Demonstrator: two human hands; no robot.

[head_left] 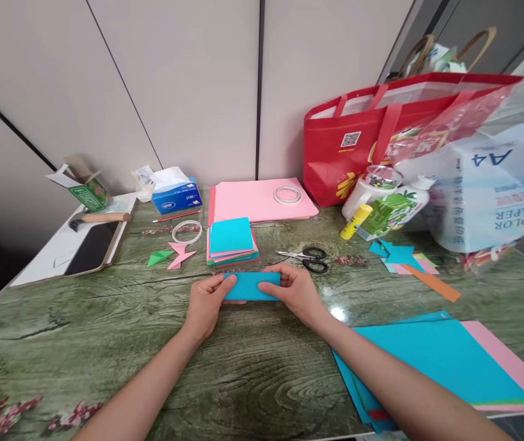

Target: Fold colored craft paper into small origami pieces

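The fingers of my left hand point(205, 303) and right hand point(299, 295) clamp blue paper point(247, 286) at both ends, long axis left to right, tabletop point(252, 367) stretching before its near edge.

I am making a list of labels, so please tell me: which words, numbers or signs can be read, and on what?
"A4": plastic bag
"COLOR": same bag
"PAPER": same bag
Square code, no words: red bag
Too small or blurred: other print on both bags, and the print on the tissue box, glue stick and green carton.

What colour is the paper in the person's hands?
The paper is bright blue, shown in the head view.
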